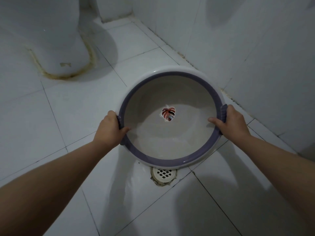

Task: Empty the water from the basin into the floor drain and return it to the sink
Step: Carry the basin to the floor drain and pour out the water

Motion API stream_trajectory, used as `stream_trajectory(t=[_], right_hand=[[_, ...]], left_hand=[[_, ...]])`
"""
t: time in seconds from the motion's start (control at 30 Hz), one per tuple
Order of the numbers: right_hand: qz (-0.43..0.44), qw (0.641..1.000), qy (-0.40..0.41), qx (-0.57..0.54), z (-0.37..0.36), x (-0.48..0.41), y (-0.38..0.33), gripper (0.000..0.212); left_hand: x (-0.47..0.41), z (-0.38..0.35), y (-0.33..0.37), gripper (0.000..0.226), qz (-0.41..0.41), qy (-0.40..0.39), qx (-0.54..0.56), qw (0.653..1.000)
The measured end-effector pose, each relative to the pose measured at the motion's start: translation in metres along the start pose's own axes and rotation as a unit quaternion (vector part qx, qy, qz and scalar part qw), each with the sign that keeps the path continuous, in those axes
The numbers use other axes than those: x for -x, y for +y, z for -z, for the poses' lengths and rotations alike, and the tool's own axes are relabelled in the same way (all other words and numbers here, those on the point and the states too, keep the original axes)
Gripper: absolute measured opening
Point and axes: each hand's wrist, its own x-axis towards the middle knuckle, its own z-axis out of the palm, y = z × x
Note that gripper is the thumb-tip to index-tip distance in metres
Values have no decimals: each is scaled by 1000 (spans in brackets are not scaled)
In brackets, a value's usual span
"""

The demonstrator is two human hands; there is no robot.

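- Head view: a round white plastic basin with a purple rim band [163, 160] is held over the white tiled floor [51, 116], near the corner where the floor meets the tiled wall [255, 48].
- The left hand [109, 128] grips the basin's left purple handle, thumb hooked over the rim into the bowl.
- The right hand [230, 123] clasps the right purple handle the same way, thumb lying inside the rim.
- A shallow pool of clear water [170, 138] lies in the nearer part of the bowl, and a red-and-white leaf print [168, 114] shows on the bottom.
- The round white grated floor drain [163, 174] sits just below the basin's near edge, partly covered by it.
- The base of a white ceramic toilet [59, 40] stands well apart at upper left.
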Motion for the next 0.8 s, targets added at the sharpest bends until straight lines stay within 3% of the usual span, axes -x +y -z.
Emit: stream_trajectory(t=[0.8], right_hand=[[10,1000,7,-22,8,5,-5,47]], left_hand=[[4,10,-1,42,-11,19,13,1000]])
